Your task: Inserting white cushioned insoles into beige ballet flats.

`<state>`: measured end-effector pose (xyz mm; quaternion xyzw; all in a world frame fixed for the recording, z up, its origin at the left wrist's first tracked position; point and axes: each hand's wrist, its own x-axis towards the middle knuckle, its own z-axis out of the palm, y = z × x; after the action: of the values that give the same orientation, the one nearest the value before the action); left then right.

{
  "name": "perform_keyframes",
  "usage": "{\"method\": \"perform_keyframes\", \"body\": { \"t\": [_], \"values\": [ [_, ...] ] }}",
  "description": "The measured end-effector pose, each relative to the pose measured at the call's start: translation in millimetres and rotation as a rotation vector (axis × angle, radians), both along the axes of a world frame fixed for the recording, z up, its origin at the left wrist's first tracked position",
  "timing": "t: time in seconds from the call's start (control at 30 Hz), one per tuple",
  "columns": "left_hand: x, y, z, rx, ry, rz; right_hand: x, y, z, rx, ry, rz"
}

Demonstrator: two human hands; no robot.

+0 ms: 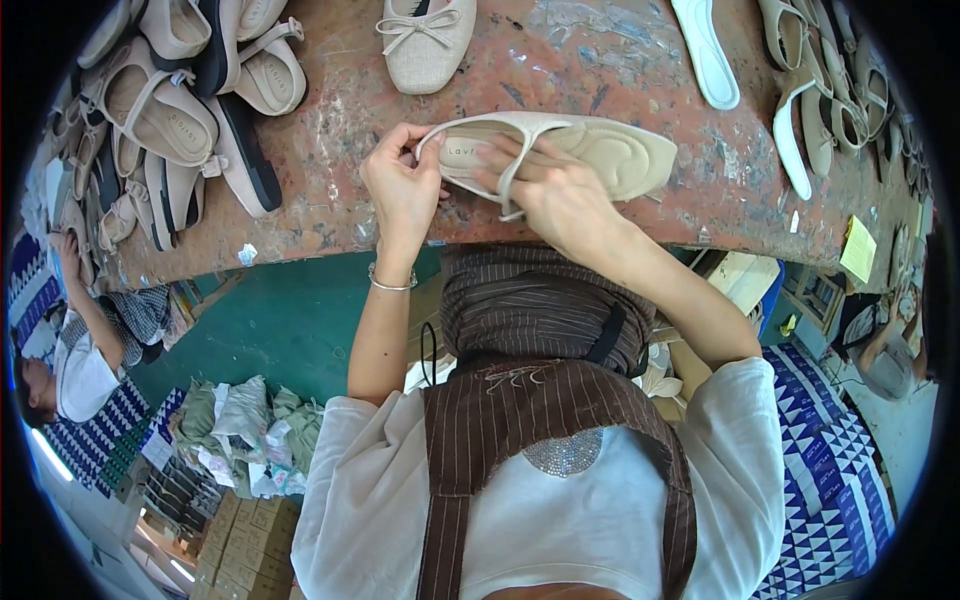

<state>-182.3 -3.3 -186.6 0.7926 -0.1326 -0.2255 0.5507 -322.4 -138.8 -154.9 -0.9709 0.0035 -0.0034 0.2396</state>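
A beige shoe (655, 165) with a thin strap lies on its side-to-side length near the table's front edge, heel end to the left. Inside is a pale insole (615, 150) with a cushioned front part. My left hand (402, 180) pinches the heel edge between thumb and fingers. Over the middle of the shoe, my right hand (565, 195) reaches by the strap, its fingers stretched toward the heel along the insole. Those fingertips are smeared by motion. Just beyond stands another beige shoe (430, 50) with a bow.
Several beige shoes (165, 115) are heaped at the left. White insoles (708, 60) and more shoes (848, 120) lie at the right, by a yellow paper (858, 250). The worn table (320, 215) has a curved-looking front edge. Another person (85, 350) works at far left.
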Motion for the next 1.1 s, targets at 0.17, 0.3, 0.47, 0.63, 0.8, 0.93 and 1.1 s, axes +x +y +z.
{"method": "perform_keyframes", "body": {
  "t": [0.17, 0.3, 0.47, 0.63, 0.8, 0.93, 1.1],
  "values": [
    [0, -1, 11, 0.082, -0.059, -0.057, -19, 4, 7, -0.249, -0.073, -0.162],
    [-29, 8, 19, 0.169, 0.019, -0.197, -21, -25, -1, -0.151, -0.322, -0.58],
    [-107, 0, 31, 0.46, -0.342, -0.496, -7, -91, 13, 0.003, -0.442, -0.924],
    [-144, -1, 37, 0.121, -0.74, -0.557, -58, -11, 46, 0.252, -0.269, -0.552],
    [-153, -3, 2, 0.358, -0.909, -0.847, -55, 13, -10, -0.092, -0.171, -0.581],
    [-156, -9, 9, 0.358, -0.895, -0.828, -7, -34, -12, -0.175, -0.076, -0.628],
    [-157, 0, 5, 0.339, -0.854, -0.843, -43, 5, -12, -0.258, -0.294, -0.57]
  ]
}}
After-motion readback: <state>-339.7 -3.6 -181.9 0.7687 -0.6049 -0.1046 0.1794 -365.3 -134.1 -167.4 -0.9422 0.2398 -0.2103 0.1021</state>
